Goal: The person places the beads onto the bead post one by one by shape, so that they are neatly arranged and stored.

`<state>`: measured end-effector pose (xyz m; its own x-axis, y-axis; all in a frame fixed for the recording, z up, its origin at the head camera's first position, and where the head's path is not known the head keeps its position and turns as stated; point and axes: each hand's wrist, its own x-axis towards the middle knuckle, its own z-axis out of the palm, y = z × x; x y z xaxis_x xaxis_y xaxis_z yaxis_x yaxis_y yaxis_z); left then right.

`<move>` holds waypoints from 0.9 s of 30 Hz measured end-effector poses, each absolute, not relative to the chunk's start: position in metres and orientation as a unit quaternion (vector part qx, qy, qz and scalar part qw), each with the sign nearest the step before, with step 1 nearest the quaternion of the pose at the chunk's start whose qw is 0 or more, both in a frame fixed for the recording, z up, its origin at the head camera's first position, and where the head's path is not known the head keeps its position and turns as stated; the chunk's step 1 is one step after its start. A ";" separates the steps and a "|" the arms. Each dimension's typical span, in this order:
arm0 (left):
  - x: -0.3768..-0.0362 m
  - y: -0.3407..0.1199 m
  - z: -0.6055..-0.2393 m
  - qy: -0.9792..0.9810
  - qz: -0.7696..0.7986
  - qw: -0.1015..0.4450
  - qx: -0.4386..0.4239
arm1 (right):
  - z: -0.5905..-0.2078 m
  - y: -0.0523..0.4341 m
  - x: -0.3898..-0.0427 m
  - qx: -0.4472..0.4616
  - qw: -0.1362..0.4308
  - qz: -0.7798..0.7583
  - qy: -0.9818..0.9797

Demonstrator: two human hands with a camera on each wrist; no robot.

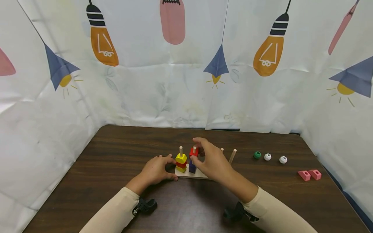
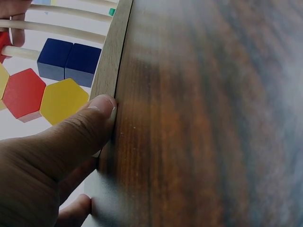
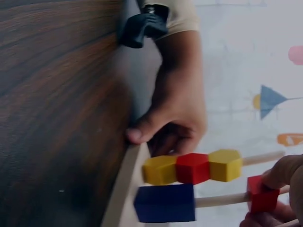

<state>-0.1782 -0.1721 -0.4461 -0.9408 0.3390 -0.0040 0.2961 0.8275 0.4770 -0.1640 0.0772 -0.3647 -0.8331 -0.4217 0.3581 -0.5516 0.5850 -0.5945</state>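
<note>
My left hand (image 1: 155, 170) grips the left end of a wooden peg board (image 1: 186, 175), its thumb pressed on the front edge. Nearest that hand, the first peg carries a yellow, a red (image 2: 23, 94) and a yellow hexagonal block (image 3: 225, 165). Two dark blue cubes (image 2: 54, 59) sit at the bottom of the second peg. Higher on the same peg is a red cube (image 3: 262, 195), well above the blue ones. My right hand (image 1: 214, 161) pinches this red cube between thumb and fingers; part of it is hidden by them.
Two bare pegs (image 1: 232, 156) rise behind my right hand. Farther right on the brown table (image 1: 116, 152) lie a green bead (image 1: 257, 155), two white beads (image 1: 267, 157) and two pink blocks (image 1: 304, 175). A patterned white cloth (image 1: 140, 97) hangs around the table.
</note>
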 end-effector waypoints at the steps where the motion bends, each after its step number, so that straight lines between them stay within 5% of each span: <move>1: -0.178 -0.172 -0.446 0.955 0.242 0.044 0.166 | -0.367 0.077 -0.164 0.275 0.096 0.370 -0.882; 27: -0.178 -0.169 -0.443 0.956 0.242 0.048 0.159 | -0.416 0.078 -0.163 0.227 0.093 0.448 -0.860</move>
<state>-0.1777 -0.1692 -0.4429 -0.9448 0.3274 -0.0153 0.2806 0.8320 0.4786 -0.1629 0.0785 -0.4162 -0.8798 -0.3076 0.3624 -0.4733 0.4961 -0.7279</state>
